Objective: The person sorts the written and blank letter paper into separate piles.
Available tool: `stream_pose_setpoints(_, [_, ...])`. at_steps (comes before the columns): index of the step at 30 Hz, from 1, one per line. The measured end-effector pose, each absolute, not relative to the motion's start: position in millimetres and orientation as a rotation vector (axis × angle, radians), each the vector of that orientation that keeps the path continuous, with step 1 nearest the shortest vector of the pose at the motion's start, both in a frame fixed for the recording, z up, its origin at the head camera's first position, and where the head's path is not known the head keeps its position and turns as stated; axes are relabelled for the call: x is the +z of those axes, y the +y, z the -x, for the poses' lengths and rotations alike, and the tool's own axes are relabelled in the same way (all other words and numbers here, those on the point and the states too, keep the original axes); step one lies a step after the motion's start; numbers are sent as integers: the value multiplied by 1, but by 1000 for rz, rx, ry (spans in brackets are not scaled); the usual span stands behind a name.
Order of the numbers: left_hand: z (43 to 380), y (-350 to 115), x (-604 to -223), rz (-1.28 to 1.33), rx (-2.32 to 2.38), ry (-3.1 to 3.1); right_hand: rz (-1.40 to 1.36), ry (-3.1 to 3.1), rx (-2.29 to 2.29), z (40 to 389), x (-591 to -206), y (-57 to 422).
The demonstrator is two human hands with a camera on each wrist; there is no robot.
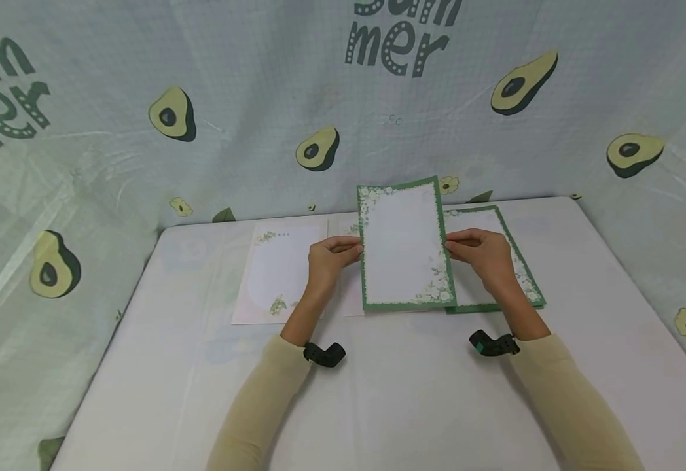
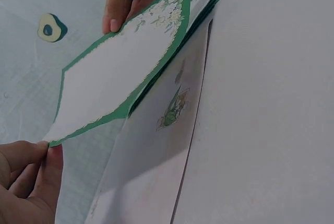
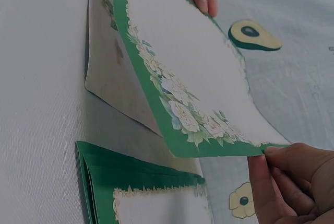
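A sheet of paper (image 1: 404, 245) with a green border and white flowers in two corners is held up off the table by both hands. My left hand (image 1: 329, 261) pinches its left edge between thumb and fingers. On the opposite edge, my right hand (image 1: 484, 256) pinches it the same way. In the right wrist view the sheet (image 3: 193, 62) bends slightly between the two grips. Beneath its right side lies a stack of similar green-bordered sheets (image 1: 490, 261). Below its left side, a pale pinkish sheet (image 1: 351, 294) is mostly covered.
Further left on the white table (image 1: 390, 392) lies another pale sheet (image 1: 278, 275) with small plant drawings and a rounded frame. A light curtain (image 1: 249, 85) printed with avocados and lettering hangs behind and around the table.
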State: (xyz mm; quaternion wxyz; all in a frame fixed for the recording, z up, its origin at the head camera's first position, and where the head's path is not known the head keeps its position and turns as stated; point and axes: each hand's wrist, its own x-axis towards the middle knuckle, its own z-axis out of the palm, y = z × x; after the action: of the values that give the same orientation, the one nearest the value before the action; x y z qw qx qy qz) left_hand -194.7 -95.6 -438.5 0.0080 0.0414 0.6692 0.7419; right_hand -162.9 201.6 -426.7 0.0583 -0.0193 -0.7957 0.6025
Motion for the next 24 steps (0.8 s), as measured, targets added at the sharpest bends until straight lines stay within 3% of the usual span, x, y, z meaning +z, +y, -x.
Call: stream_pose_setpoints(24, [200, -67, -442, -189, 2427, 1947, 98, -2431, 1853, 159, -422, 224])
